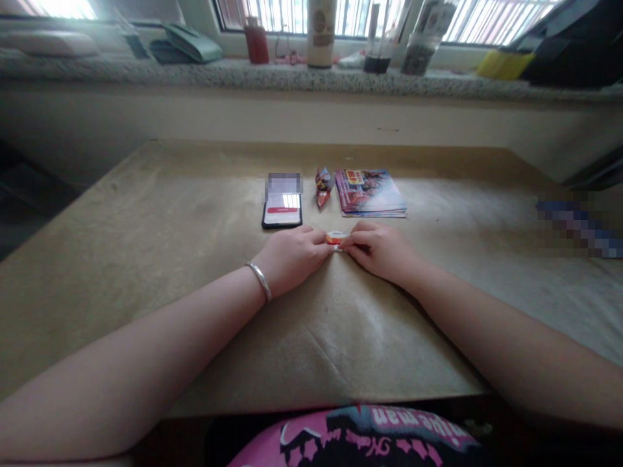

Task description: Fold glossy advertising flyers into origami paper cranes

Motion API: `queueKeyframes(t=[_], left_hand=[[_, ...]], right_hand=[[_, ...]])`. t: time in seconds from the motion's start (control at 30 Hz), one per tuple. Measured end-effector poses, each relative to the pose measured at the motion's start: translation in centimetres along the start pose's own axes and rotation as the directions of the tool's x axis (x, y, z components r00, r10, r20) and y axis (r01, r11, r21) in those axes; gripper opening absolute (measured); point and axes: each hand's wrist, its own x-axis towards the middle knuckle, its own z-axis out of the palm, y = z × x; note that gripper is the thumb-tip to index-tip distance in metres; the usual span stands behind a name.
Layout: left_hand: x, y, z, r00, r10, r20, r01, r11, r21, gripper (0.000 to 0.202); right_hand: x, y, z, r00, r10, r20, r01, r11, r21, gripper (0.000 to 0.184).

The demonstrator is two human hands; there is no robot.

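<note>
My left hand, with a silver bangle at the wrist, has its fingertips pressed on the left end of a small folded piece of printed paper, white and orange. My right hand pinches the right end of the same paper. Both hands rest low on the table, and the fingers cover part of the paper. Just beyond it lies a folded paper shape in red and several colours. To the right of that is a stack of glossy printed sheets.
A phone with a lit screen lies beyond my left hand. The table has a tan cover. A blurred blue object sits at the right edge. Bottles, including a red one, stand on the stone windowsill.
</note>
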Motion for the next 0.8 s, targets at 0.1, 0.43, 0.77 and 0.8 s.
queueKeyframes(t=[0.1,0.43,0.77,0.8], left_hand=[[0.1,0.0,0.0,1.0,-0.001,0.01,0.001,1.0,-0.01,0.018],[-0.2,-0.2,0.3,0.997,0.008,-0.073,-0.012,0.999,-0.053,0.024],[-0.7,-0.4,-0.2,0.992,0.108,-0.065,-0.106,0.994,0.039,0.027],[-0.7,-0.3,-0.2,0.992,0.108,-0.06,-0.106,0.993,0.042,0.027]], right_hand=[[0.0,0.2,0.0,1.0,0.011,-0.001,-0.011,0.999,0.037,0.021],[0.1,0.1,0.2,0.996,0.091,0.023,-0.093,0.992,0.085,0.017],[0.0,-0.7,-0.3,0.997,0.074,0.019,-0.073,0.996,-0.048,0.022],[0.0,-0.8,-0.3,0.997,0.07,0.02,-0.069,0.995,-0.068,0.022]])
